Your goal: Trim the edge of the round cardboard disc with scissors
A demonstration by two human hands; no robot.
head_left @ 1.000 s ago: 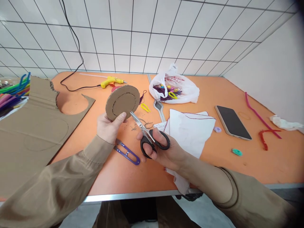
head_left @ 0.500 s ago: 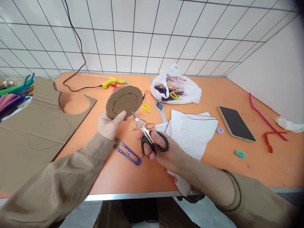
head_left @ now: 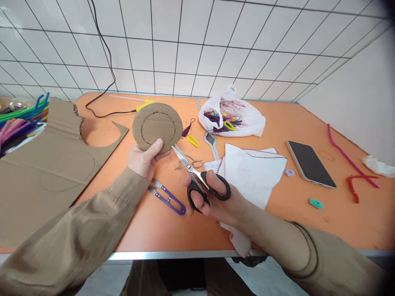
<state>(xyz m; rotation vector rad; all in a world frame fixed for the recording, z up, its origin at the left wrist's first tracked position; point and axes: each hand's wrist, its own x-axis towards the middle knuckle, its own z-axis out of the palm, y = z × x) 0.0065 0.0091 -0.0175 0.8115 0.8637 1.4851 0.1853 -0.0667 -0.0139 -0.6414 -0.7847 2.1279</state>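
Observation:
My left hand [head_left: 145, 158] grips a round cardboard disc [head_left: 157, 125] by its lower edge, thumb in front and fingers behind. A smaller circle, cut or scored, shows inside the disc's rim. In my right hand [head_left: 216, 197] is a pair of black-handled scissors [head_left: 189, 166], fingers through the loops and the blades slightly parted. The scissor tips are close to the disc's lower right edge; whether they touch it I cannot tell. Below the disc, purple thread snips [head_left: 168, 197] lie on the orange table [head_left: 148, 232].
A large cut cardboard sheet [head_left: 40, 176] covers the left side. Behind the disc is a yellow glue gun [head_left: 143, 105], mostly hidden. White cloth [head_left: 249, 172], a plastic bag of threads [head_left: 247, 119], a phone [head_left: 310, 164] and pipe cleaners [head_left: 352, 156] lie to the right.
The disc has tilted up to face me more squarely, now covering most of the glue gun. The scissor handles have spread apart, and the blades have parted more. The view has shifted slightly.

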